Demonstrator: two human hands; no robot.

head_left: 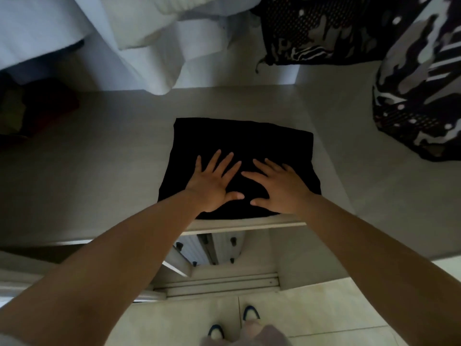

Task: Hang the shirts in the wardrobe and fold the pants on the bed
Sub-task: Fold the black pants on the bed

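Both hands are down flat: left hand (212, 186) and right hand (280, 189) press side by side, fingers (215, 162) straight and spread, on the folded black garment (239, 138). That dark square sits at the front edge of the wardrobe shelf (99, 171), under hanging white shirts (149, 33) and patterned shirts (411, 83).

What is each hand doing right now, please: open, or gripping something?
Left hand: open, fingers spread, pressing flat on the folded black garment.
Right hand: open, pressing flat on the same garment.
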